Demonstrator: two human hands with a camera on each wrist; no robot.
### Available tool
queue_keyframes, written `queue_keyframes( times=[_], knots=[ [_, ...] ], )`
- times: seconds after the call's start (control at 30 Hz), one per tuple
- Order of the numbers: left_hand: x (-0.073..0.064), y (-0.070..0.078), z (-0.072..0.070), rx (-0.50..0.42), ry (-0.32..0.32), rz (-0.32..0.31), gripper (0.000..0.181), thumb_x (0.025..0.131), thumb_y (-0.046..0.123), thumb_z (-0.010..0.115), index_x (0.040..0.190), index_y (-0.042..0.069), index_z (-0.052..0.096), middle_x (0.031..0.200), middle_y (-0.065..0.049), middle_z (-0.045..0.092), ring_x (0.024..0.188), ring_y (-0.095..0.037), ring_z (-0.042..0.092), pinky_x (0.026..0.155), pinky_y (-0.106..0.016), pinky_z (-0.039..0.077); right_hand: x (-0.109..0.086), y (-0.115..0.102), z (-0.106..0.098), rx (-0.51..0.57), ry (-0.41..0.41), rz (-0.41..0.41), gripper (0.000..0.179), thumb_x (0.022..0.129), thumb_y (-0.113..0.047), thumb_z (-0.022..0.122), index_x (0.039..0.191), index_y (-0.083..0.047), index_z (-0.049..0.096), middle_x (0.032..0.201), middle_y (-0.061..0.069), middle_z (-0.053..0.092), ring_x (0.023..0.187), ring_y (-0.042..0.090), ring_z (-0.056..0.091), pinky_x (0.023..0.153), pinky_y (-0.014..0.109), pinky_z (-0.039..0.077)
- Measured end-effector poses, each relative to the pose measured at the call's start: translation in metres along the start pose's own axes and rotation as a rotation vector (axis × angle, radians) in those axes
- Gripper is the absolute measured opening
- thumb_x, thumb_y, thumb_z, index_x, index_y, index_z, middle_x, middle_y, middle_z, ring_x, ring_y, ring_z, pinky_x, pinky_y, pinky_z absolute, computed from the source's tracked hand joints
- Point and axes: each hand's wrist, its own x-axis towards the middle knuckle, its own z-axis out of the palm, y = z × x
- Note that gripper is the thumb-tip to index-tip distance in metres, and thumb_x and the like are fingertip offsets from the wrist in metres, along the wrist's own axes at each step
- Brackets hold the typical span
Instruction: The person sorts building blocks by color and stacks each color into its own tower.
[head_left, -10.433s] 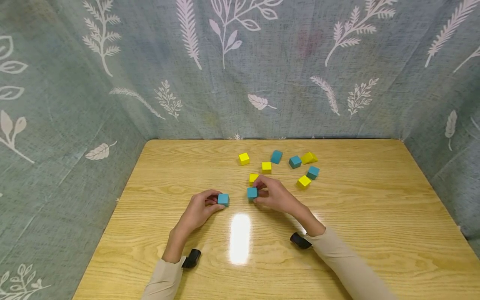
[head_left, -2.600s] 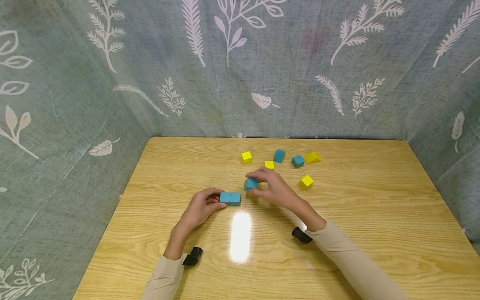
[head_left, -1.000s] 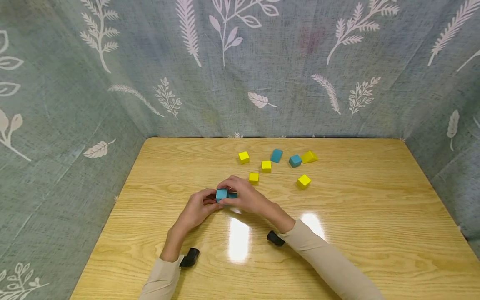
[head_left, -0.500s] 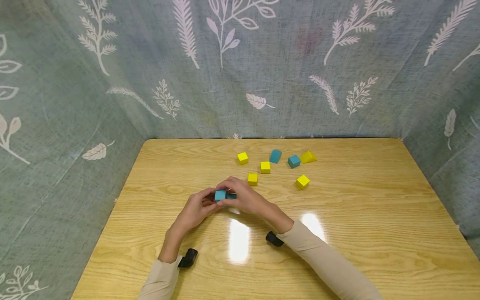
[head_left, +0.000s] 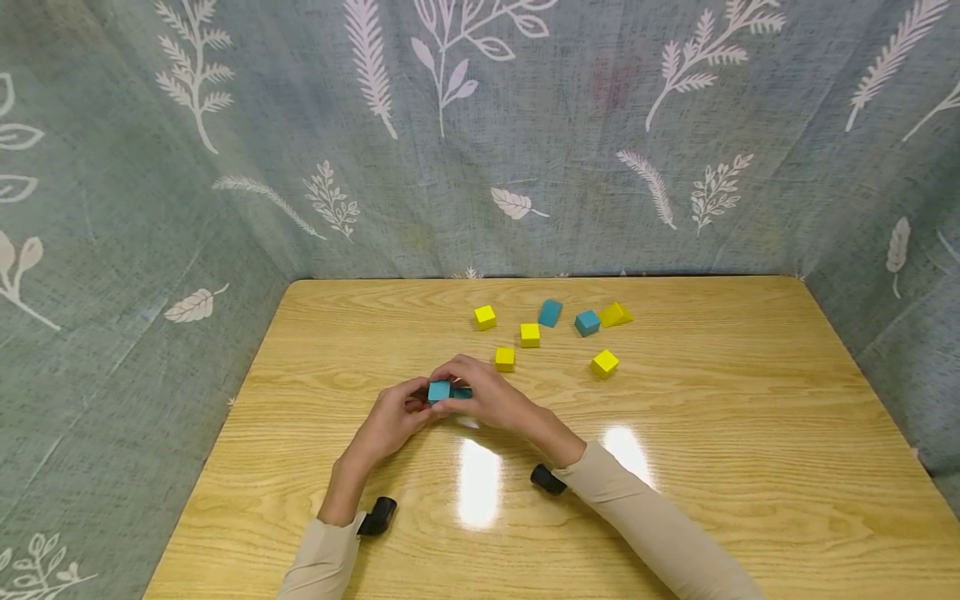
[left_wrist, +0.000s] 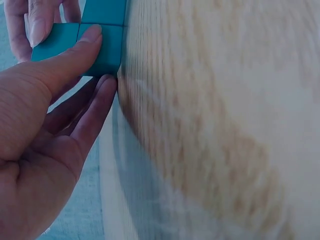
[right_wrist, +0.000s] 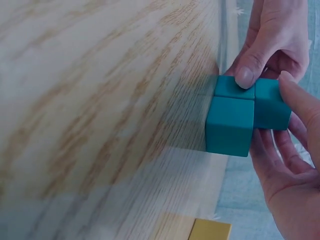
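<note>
Two blue cubes sit side by side on the table, with a third blue cube (head_left: 439,392) on top of the left one. My left hand (head_left: 390,423) pinches the lower left cube (left_wrist: 106,52) between thumb and fingers. The upper cube is pinched by my right hand (head_left: 487,396), thumb on the near side and fingers on the far side. In the right wrist view the lower right cube (right_wrist: 230,125) stands flush against its neighbour, with no finger on its visible faces. From the head view my right hand covers much of that cube.
Beyond the hands on the wooden table (head_left: 712,433) lie several yellow cubes (head_left: 505,359), a blue cube (head_left: 588,323), a slanted blue block (head_left: 551,313) and a yellow triangular block (head_left: 617,314). A patterned cloth (head_left: 480,167) hangs behind the table's far edge.
Earlier my right hand set a second blue cube against the left one. It then brought a third from the right and put it on top. Over the last second both hands hardly move.
</note>
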Motion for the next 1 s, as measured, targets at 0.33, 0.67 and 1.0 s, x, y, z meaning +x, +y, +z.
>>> queue_keyframes(
  times=[0.33, 0.67, 1.0],
  knots=[
    [0.001, -0.001, 0.000, -0.024, -0.005, 0.020, 0.032, 0.094, -0.006, 0.070, 0.125, -0.007, 0.063, 0.114, -0.020, 0.068, 0.104, -0.031, 0.068, 0.086, -0.032, 0.060, 0.000, 0.001, -0.001, -0.002, -0.001, 0.000, 0.038, 0.095, -0.013, 0.076, 0.129, -0.002, 0.064, 0.122, 0.008, 0.062, 0.113, 0.020, 0.061, 0.098, 0.026, 0.053],
    [0.003, 0.002, 0.000, -0.032, -0.009, 0.024, 0.032, 0.093, 0.000, 0.073, 0.124, -0.004, 0.066, 0.112, -0.017, 0.069, 0.101, -0.031, 0.070, 0.087, -0.035, 0.061, -0.005, 0.001, -0.018, -0.021, -0.044, 0.006, 0.047, 0.094, -0.017, 0.077, 0.135, -0.001, 0.060, 0.129, 0.014, 0.061, 0.116, 0.028, 0.059, 0.100, 0.042, 0.053],
    [0.004, 0.006, 0.001, 0.005, 0.017, -0.049, 0.033, 0.089, 0.006, 0.079, 0.120, 0.001, 0.069, 0.107, -0.011, 0.070, 0.101, -0.027, 0.072, 0.086, -0.030, 0.061, -0.018, 0.007, -0.055, -0.100, 0.022, 0.034, 0.034, 0.103, -0.016, 0.066, 0.131, 0.003, 0.061, 0.128, 0.022, 0.062, 0.117, 0.032, 0.061, 0.100, 0.046, 0.053]
  ],
)
